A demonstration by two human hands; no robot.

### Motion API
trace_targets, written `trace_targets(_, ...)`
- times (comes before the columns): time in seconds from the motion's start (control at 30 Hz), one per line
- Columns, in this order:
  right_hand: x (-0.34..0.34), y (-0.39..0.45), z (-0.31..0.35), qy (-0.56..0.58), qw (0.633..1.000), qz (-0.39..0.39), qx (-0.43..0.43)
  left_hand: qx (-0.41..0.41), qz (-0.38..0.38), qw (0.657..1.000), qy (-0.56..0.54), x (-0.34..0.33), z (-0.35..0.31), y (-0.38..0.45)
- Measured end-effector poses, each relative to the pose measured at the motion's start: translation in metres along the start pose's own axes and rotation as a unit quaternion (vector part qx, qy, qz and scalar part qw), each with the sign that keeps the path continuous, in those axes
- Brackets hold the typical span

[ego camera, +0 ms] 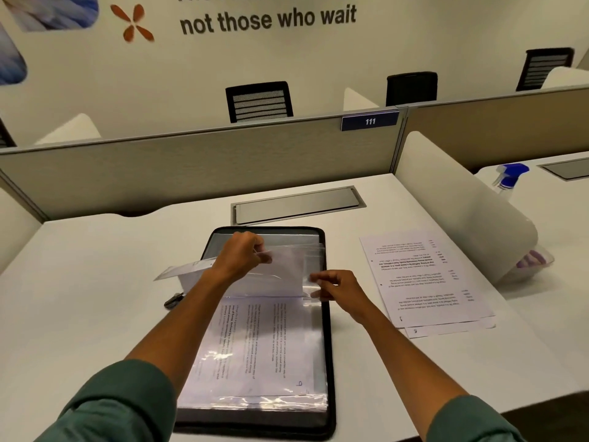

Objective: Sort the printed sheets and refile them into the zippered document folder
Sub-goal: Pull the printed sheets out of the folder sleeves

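A black zippered document folder (328, 346) lies open in the middle of the white tabletop (79, 298), its long side running from near to far. Clear plastic sleeves (255, 400) fill it, and the top one on the near half shows a printed sheet (255, 339) with its text turned sideways and a handwritten number near its right corner.

Over the far half of the folder, both hands work at a raised clear sleeve (314, 260) holding a white sheet (283, 272). The left hand (240, 255) has its grip pinched together on the upper left edge of that sleeve and sheet. The right hand (338, 287) pinches the sleeve's right edge between thumb and fingertips, just above the fold of the folder. Both forearms reach out of green sleeves (105, 406).

To the right of the folder, apart from it, a small stack of printed sheets (424, 275) lies flat on the tabletop, text upside down to the viewer. A dark small object (173, 299), too unclear to name, rests at the folder's left edge. Far right, beyond a curved white divider (462, 212), stands a spray bottle (510, 177) with a blue head. A grey cable hatch (296, 204) sits in the tabletop behind the folder.
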State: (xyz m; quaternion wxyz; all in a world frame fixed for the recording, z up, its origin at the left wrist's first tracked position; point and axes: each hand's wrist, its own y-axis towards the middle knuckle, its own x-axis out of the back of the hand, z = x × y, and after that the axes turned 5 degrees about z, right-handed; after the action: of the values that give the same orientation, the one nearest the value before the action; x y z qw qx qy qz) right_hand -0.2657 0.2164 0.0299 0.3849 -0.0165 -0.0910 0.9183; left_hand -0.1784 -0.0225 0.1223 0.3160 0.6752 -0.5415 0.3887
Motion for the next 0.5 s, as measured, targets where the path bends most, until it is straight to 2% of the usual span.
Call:
trace_targets(0.23, -0.004, 0.011, 0.013, -0.008, 0.998, 0.057, -0.019, -0.016, 0.051, 0.999, -0.010, 0.007, 0.001, 0.002)
trace_targets(0.5, -0.021, 0.027, 0.006, -0.046, 0.999, 0.002, -0.005, -0.038, 0.053, 0.998, -0.021, 0.012, 0.003, 0.002)
